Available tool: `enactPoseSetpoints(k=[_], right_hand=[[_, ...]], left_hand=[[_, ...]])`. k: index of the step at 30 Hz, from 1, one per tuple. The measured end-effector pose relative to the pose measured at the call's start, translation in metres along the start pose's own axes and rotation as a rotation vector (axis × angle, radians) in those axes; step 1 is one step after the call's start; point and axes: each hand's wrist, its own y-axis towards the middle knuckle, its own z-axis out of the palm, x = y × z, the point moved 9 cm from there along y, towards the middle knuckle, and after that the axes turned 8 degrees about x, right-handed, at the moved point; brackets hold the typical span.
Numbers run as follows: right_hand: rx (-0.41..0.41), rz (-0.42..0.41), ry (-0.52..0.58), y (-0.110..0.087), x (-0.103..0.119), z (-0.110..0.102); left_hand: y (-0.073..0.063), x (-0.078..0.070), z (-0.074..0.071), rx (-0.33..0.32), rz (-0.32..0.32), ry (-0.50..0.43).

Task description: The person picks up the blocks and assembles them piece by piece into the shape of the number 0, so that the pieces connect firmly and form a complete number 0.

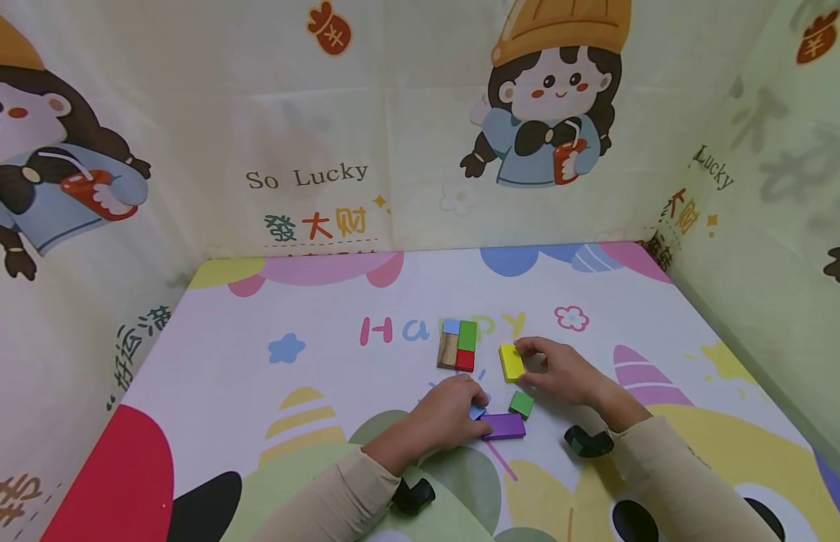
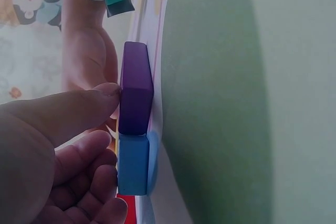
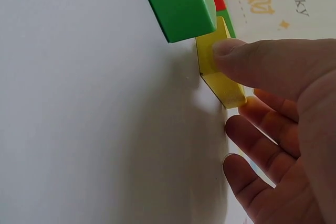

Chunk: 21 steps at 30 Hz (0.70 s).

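Note:
My left hand (image 1: 450,410) holds its thumb against the purple block (image 1: 504,427). Its curled fingers are close beside a light blue block (image 2: 133,165), which touches the purple one end to end in the left wrist view and is mostly covered by the hand in the head view. Farther right, my right hand (image 1: 562,370) pinches a flat yellow block (image 1: 511,363), the thumb across its face in the right wrist view. A small green block (image 1: 521,404) lies between the hands, close to the purple block.
Beyond the hands, a wooden-brown block (image 1: 448,351), a blue block (image 1: 451,326), a green block (image 1: 467,335) and a red block (image 1: 465,360) sit together as a rectangle. The table cover (image 1: 217,361) carries printed cartoons. Patterned cloth walls (image 1: 420,135) stand behind and at both sides.

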Motion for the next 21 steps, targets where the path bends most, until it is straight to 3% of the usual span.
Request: enactPoseSetpoints(k=[21], right_hand=[[0.025,-0.027,0.005,-0.0059,0.0038,-0.0008]], left_hand=[[-0.0019,-0.0014,-0.0013,-0.004,0.012,0.005]])
